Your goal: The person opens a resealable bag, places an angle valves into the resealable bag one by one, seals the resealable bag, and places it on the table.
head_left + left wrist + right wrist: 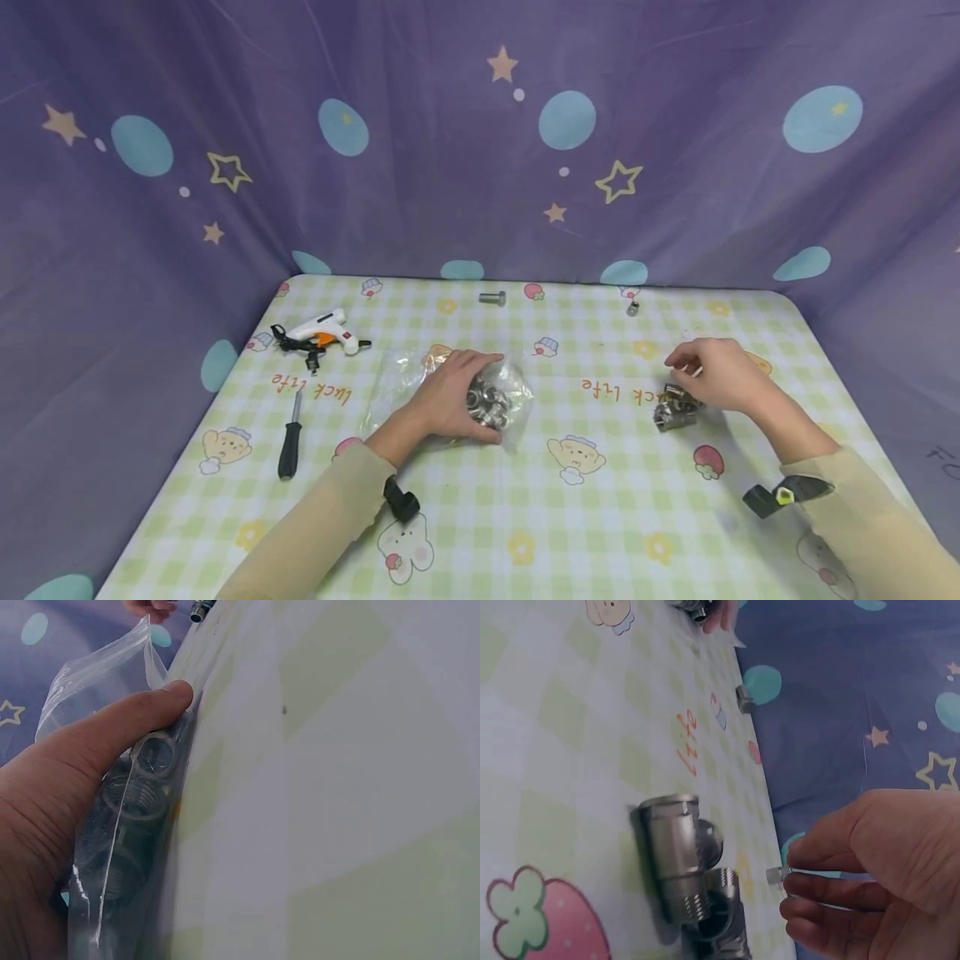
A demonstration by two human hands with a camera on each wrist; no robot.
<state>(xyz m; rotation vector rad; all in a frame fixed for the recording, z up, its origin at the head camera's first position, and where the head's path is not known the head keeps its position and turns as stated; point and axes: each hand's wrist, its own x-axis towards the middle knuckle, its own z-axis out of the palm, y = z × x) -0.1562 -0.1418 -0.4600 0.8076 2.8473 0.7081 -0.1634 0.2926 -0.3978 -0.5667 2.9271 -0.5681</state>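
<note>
A clear zip bag (390, 392) with several shiny threaded metal fittings (487, 404) lies left of the table's middle. My left hand (450, 398) grips it from the left, thumb at the near side and fingers at the far side. In the left wrist view the thumb presses along the bag (112, 847) over the fittings. On the right, a small cluster of metal pipe fittings (672, 415) lies loose on the cloth. Just above it hovers my right hand (722, 373), fingers loosely bent. The right wrist view shows these fittings (675, 851) beside the fingers, with nothing seen held.
At the back lie a bolt (492, 298) and a small metal fitting (632, 309). A white glue gun (322, 332) with its black cord rests at the far left, a black-handled screwdriver (289, 450) nearer. A purple curtain (450, 208) stands behind the checked tablecloth (585, 533).
</note>
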